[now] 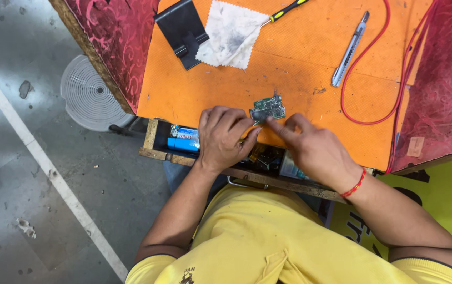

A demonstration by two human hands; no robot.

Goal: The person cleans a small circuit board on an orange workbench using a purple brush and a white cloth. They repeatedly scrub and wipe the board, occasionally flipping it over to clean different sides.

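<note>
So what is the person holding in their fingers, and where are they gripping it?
A small green circuit board on the orange mat. The left hand pinches its lower left corner; the right hand touches its bottom edge with a fingertip.

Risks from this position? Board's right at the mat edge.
1. The board lies near the mat's front edge, above the open drawer; a slip by the left hand or right hand might knock it in.
2. Bare fingertips press on the board; static or skin oil may harm its parts.
3. The knife and red cable lie close on the right; a reaching arm could snag them.
</note>
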